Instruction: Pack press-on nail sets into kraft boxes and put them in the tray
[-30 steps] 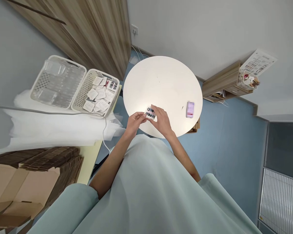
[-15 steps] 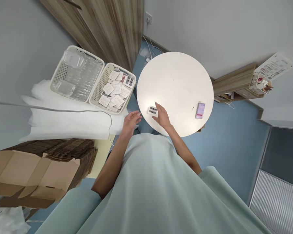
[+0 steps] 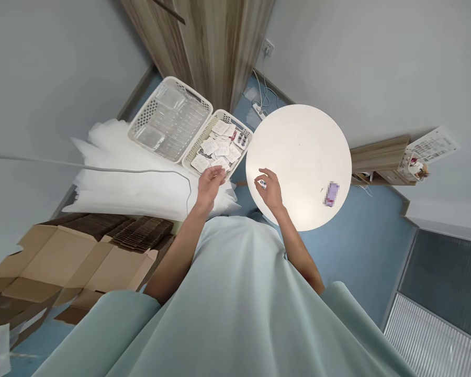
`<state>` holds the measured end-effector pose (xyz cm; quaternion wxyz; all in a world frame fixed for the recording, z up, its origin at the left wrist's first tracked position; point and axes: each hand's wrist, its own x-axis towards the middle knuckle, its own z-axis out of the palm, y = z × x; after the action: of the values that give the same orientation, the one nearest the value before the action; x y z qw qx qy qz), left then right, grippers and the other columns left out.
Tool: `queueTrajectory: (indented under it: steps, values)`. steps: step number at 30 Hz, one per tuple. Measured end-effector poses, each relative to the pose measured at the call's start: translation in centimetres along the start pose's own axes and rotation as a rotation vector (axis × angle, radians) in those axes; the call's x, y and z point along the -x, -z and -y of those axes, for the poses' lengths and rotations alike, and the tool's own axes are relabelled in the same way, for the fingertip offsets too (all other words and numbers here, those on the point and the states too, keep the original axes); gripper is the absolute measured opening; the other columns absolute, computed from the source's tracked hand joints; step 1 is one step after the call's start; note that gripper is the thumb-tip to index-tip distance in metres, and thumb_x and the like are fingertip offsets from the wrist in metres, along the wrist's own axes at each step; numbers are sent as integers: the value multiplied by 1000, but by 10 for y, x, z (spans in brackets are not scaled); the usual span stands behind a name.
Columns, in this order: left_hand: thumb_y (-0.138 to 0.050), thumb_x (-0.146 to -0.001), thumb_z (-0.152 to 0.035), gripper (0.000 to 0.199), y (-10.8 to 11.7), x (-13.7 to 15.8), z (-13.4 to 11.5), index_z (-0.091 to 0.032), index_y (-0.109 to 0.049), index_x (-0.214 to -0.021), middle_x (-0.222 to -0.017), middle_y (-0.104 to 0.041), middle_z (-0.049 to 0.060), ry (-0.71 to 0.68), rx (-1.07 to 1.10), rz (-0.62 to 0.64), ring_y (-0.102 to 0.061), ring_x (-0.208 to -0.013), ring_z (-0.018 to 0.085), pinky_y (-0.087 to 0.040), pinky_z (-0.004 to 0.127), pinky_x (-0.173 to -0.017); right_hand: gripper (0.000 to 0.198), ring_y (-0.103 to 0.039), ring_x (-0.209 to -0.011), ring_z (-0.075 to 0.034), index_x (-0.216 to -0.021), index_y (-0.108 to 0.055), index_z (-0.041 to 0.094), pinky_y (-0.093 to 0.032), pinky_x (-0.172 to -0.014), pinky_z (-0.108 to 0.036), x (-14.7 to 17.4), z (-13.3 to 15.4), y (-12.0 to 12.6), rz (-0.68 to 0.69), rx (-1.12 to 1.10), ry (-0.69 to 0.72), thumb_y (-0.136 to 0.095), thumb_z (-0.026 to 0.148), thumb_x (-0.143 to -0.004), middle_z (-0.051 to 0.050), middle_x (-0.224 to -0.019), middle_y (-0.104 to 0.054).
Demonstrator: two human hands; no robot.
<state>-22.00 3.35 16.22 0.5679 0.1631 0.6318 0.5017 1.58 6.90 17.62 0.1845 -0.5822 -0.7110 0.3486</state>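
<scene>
My right hand (image 3: 270,190) is over the near left part of the round white table (image 3: 298,136). Its thumb and index finger curl together in a ring around a small white card with dark pieces (image 3: 262,184). Only a little of that card shows between the fingers, and the palm hides the rest. My left hand (image 3: 210,187) is in the air at the near edge of a white basket (image 3: 187,156) of cards. Its fingers point right, loosely bent, with nothing seen in them. White printed cards (image 3: 222,148) lie heaped in that basket, along with a card of dark pieces (image 3: 240,140).
A second basket (image 3: 131,129) holds clear plastic boxes (image 3: 168,123). White foam sheeting (image 3: 137,191) and flattened cardboard boxes (image 3: 70,256) lie at left. A grey cable (image 3: 141,170) crosses the sheeting. A blurred purple item (image 3: 332,193) is at the table's right.
The view has shifted, moving the table and baskets rightward in the picture. My right hand has moved over the small card, its fingers curling. My left hand now overlaps the card basket's near edge.
</scene>
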Motion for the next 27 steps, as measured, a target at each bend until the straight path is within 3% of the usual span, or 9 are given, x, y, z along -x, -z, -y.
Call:
queueTrajectory:
  steps: [7, 12, 15, 18, 22, 27]
  values:
    - [-80, -81, -41, 40, 29, -32, -25, -23, -70, -116, -126, -75, 11, -91, 40, -92, -73, -116, 25, -59, 41, -101, 15, -54, -152, -29, -98, -75, 28, -49, -126, -56, -18, 55, -7, 27, 23, 82, -62, 30, -106, -10, -152, -69]
    - [-76, -83, -32, 37, 42, -59, -35, -23, -68, -118, -134, -72, 13, -185, 32, -204, -69, -126, 30, -56, 46, -111, 14, -57, -147, -29, -96, -75, 27, -46, -129, -55, -33, 78, -13, 68, 82, 165, -63, 25, -104, -10, -149, -70]
    - [-79, -81, -26, 48, 51, -82, -41, -20, -66, -127, -145, -64, 18, -287, -68, -280, -58, -143, 37, -45, 55, -126, 15, -58, -147, -28, -96, -75, 27, -47, -129, -53, -42, 90, -15, 88, 118, 218, -62, 24, -104, -11, -148, -70]
    - [-85, -80, -24, 64, 62, -111, -50, -14, -63, -139, -163, -51, 25, -378, -172, -337, -33, -164, 45, -21, 59, -138, 15, -58, -147, -28, -96, -75, 27, -46, -130, -53, -48, 102, -17, 97, 145, 245, -62, 24, -103, -10, -146, -71]
    - [-84, -84, -32, 77, 80, -155, -62, -9, -57, -151, -178, -33, 31, -311, -260, -405, -6, -173, 49, 0, 66, -138, 14, -58, -148, -28, -96, -75, 27, -44, -131, -54, -49, 113, -16, 116, 132, 241, -63, 25, -103, -11, -145, -72]
    - [-82, -83, -49, 90, 104, -193, -64, -9, -53, -158, -177, -32, 34, -217, -284, -443, -10, -172, 52, -5, 72, -135, 14, -60, -145, -28, -94, -75, 27, -47, -128, -53, -42, 109, -14, 115, 162, 223, -64, 25, -103, -12, -143, -73]
